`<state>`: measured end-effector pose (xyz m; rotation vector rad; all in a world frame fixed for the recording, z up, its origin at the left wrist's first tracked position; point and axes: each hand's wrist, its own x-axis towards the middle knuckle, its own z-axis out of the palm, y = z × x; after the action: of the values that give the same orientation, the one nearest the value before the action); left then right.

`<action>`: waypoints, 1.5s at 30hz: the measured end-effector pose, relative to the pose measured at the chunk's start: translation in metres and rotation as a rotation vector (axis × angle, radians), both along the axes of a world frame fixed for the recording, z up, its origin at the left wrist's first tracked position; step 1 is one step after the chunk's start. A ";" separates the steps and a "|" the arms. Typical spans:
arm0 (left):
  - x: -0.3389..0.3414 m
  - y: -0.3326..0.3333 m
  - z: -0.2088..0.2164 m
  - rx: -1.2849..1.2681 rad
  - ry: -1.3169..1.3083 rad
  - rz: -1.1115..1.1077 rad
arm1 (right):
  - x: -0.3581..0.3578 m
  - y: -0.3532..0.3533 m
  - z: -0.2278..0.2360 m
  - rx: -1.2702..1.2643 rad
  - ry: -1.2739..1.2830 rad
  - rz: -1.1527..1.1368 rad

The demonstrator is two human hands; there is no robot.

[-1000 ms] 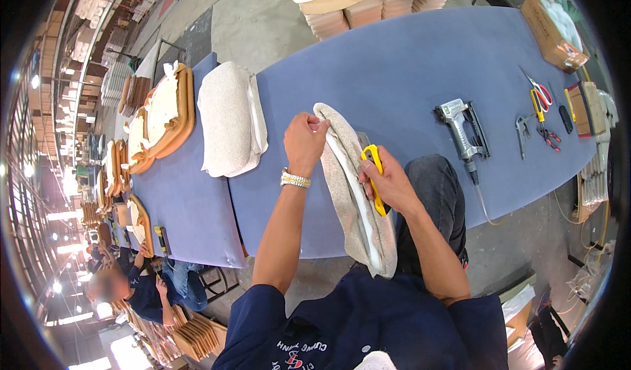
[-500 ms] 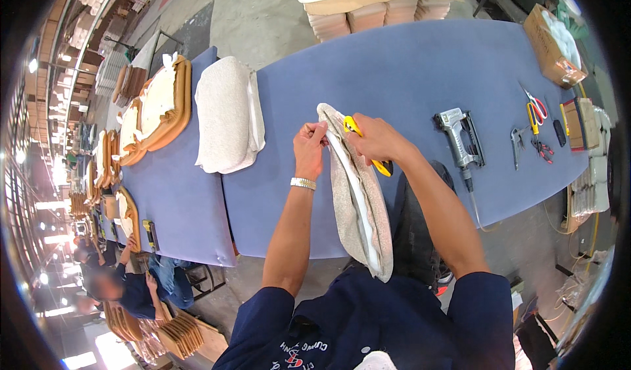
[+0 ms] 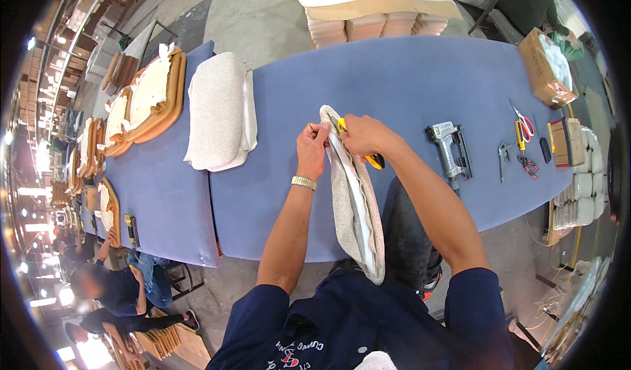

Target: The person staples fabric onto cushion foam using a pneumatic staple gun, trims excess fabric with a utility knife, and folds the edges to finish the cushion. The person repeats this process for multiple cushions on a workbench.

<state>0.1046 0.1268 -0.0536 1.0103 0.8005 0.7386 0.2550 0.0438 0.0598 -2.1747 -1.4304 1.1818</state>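
Note:
A grey fabric-covered cushion (image 3: 342,205) stands on edge in front of me, its near end against my shirt. White lining (image 3: 359,215) shows along the long gap between its fabric edges. Near the far end, my left hand (image 3: 311,148) pinches the fabric edge between thumb and fingers. My right hand (image 3: 363,135) is closed round a yellow-and-black utility knife (image 3: 374,161), just across the gap from my left fingers. The knife's blade is hidden from view. Another grey cushion (image 3: 220,110) lies on the blue padded table (image 3: 296,84) to my left.
Right on the table lie a staple gun (image 3: 450,148), scissors (image 3: 524,130), pliers (image 3: 528,166) and a small box (image 3: 566,142). A cardboard box (image 3: 542,74) stands at the far right corner. Tan cushions (image 3: 167,94) rest far left. Two people sit lower left; stacked foam (image 3: 368,28) stands beyond.
My view has shifted slightly, so the table and tools sit further left in it. My right hand and knife have moved a little closer to my left fingers. Both grips stay the same.

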 end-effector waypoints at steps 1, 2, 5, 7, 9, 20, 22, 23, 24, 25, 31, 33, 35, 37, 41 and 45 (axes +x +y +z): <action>0.001 0.000 -0.001 0.003 0.005 -0.002 | 0.001 0.004 0.002 -0.026 -0.028 0.023; 0.001 0.000 -0.001 0.005 0.011 -0.004 | 0.000 0.007 0.003 -0.052 -0.055 0.047; 0.002 0.000 0.000 0.001 0.000 -0.005 | 0.000 0.014 0.007 -0.116 -0.067 0.076; 0.002 0.000 0.001 -0.015 -0.007 -0.012 | 0.000 0.014 0.010 -0.121 -0.043 0.079; -0.001 0.000 0.001 -0.040 0.002 -0.027 | 0.000 0.016 0.010 -0.143 -0.025 0.097; 0.002 0.003 0.000 -0.119 -0.045 -0.060 | 0.004 0.014 0.014 -0.172 -0.005 0.156; 0.002 0.005 -0.001 -0.116 -0.041 -0.076 | 0.003 0.010 0.016 -0.162 -0.003 0.119; 0.002 0.006 -0.002 -0.112 -0.035 -0.079 | 0.001 0.009 0.016 -0.157 -0.002 0.104; 0.001 0.007 -0.002 -0.109 -0.030 -0.082 | -0.001 0.007 0.017 -0.145 -0.019 0.117; 0.000 0.008 -0.003 -0.107 -0.031 -0.085 | -0.003 0.006 0.019 -0.133 -0.035 0.130; 0.004 0.006 0.002 -0.105 -0.034 -0.107 | 0.000 0.001 -0.001 -0.096 -0.078 0.155; 0.002 0.007 0.002 -0.105 -0.027 -0.106 | -0.003 -0.001 -0.003 -0.068 -0.091 0.158; 0.002 0.006 0.001 -0.136 -0.026 -0.103 | -0.005 -0.003 0.000 -0.083 -0.072 0.126; 0.001 0.006 0.001 -0.143 -0.038 -0.098 | -0.006 -0.003 0.001 -0.095 -0.053 0.112; -0.005 0.012 -0.007 -0.145 -0.043 -0.114 | -0.012 -0.022 0.005 -0.148 0.019 0.103; -0.007 0.018 -0.008 -0.142 -0.020 -0.157 | -0.012 -0.030 0.005 -0.177 0.036 0.082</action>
<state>0.0980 0.1444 -0.0620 0.9245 0.7367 0.5489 0.2432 0.0134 0.0653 -2.2149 -1.4627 1.4191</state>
